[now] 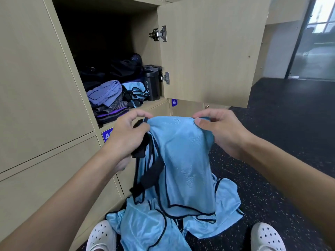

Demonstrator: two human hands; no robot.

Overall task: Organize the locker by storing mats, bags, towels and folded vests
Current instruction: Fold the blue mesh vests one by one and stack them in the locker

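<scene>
A light blue vest (pixel 183 160) with black trim hangs in front of me, held up by both hands at its top edge. My left hand (pixel 126 134) pinches its left corner together with a black strap. My right hand (pixel 217 129) pinches the right corner between thumb and fingers. More blue vests (pixel 145 227) lie heaped on the floor between my feet. The open locker (pixel 116 57) holds a folded blue vest (pixel 135 91), a lilac towel (pixel 105 92), folded striped and purple cloths (pixel 112 110) and dark bags (pixel 125 67) at the back.
A black sport bottle (pixel 152 84) stands at the locker's right side. The locker door (pixel 208 51) is swung open to the right. Closed locker doors (pixel 36 87) fill the left. My white perforated shoes (pixel 101 236) stand on a dark speckled floor (pixel 281 133).
</scene>
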